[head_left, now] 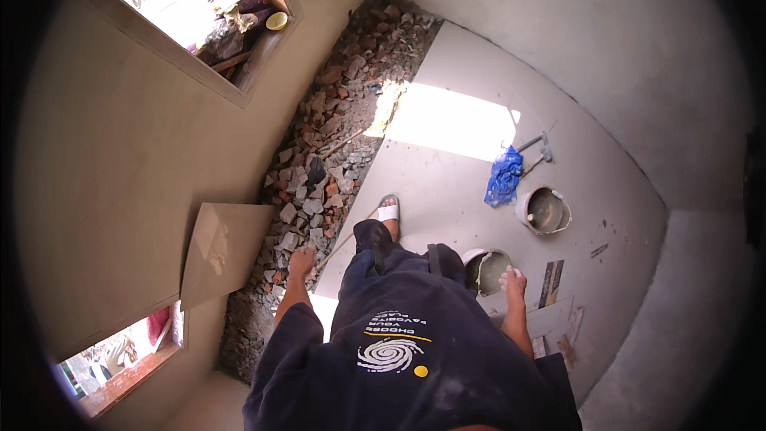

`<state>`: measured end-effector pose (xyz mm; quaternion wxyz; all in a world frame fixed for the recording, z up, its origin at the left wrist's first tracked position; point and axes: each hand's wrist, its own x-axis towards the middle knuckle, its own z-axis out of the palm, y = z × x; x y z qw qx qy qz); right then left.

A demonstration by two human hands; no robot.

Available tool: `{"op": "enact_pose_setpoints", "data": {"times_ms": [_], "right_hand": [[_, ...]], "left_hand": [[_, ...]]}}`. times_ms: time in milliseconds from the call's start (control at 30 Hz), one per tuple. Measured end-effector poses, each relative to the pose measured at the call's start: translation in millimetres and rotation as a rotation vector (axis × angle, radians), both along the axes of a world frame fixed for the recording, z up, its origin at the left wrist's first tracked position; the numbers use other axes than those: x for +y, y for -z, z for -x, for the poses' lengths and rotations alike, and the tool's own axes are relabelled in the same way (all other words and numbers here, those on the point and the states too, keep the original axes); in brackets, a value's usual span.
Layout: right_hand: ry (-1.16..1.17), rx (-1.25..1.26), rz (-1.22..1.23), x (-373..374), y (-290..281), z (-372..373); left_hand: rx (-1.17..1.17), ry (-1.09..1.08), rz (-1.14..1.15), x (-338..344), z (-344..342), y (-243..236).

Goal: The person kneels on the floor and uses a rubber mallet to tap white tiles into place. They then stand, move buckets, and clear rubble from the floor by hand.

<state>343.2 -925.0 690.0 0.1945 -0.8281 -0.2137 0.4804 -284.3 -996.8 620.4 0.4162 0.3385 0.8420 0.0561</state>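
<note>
**Floor part tiled, rubble strip left bare**

A small room was seen from above. The large pale floor tiles [479, 183] had been laid over most of the floor, while a strip of broken brick rubble [335, 144] along the left wall was left uncovered; by that showing, the laying was judged well advanced but not finished. A loose tile [223, 251] was leaned against the left wall beside the rubble.

The right hand [512, 279] was placed on the rim of a mortar-smeared pan [487, 270] at the person's right side, fingers curled over the edge. The left hand [302, 259] was held low above the rubble, fingers loosely together, nothing gripped in it as far as could be told. A second pan [545, 210] was set further off, with a blue rag [504, 175] and a hammer-like tool [536, 144] near it.

Much of the nearer pan was hidden by the dark shirt, and its contents could not be made out. The scraps by the right forearm were too small to be identified.
</note>
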Motion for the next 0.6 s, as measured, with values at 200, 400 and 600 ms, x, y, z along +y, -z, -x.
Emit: {"op": "enact_pose_setpoints", "data": {"times_ms": [200,400,600], "right_hand": [[-0.154,-0.027,0.014,55.1,-10.8,50.4],[-0.104,-0.078,0.270,69.8,-18.7,37.0],[-0.188,-0.046,0.242,111.3,-3.2,12.9]], "left_hand": [[-0.133,-0.231,-0.487,128.4,21.1,-45.4],[-0.049,-0.193,-0.425,96.3,-1.5,-17.7],[-0.050,-0.376,-0.033,-41.8,-40.3,46.7]]}}
